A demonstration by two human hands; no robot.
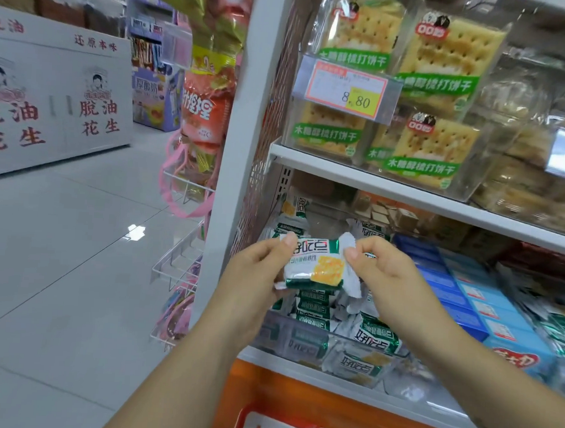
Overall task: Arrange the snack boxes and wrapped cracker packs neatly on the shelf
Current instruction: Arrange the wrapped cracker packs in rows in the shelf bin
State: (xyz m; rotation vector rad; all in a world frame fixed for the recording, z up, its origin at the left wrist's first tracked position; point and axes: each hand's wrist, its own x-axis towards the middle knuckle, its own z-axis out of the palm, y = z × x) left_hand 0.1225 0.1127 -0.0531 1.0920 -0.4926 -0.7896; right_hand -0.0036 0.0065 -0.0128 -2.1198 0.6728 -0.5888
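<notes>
Far to the left of the white shelf post [244, 112], a white display case [50, 100] with red characters stands on the tiled floor [75, 234]. Just left of the post hang orange and gold snack bags [205, 110], with wire racks [179, 263] below them. Right of the post, the left hand [254, 278] pinches the left crimped end of a wrapped cracker pack [311, 265], with the thumb on top. The pack, white and green with a yellow cracker printed on it, is held in the air above a clear bin [276, 339] full of the same packs. The right hand [383, 279] pinches the right end between thumb and forefinger. Further right of the post, blue snack boxes [487, 312] lie in a row. Higher up, clear packs of square crackers [449, 58] stand behind a price tag [348, 89]. Low and right of the post is an orange basket [295, 423].
</notes>
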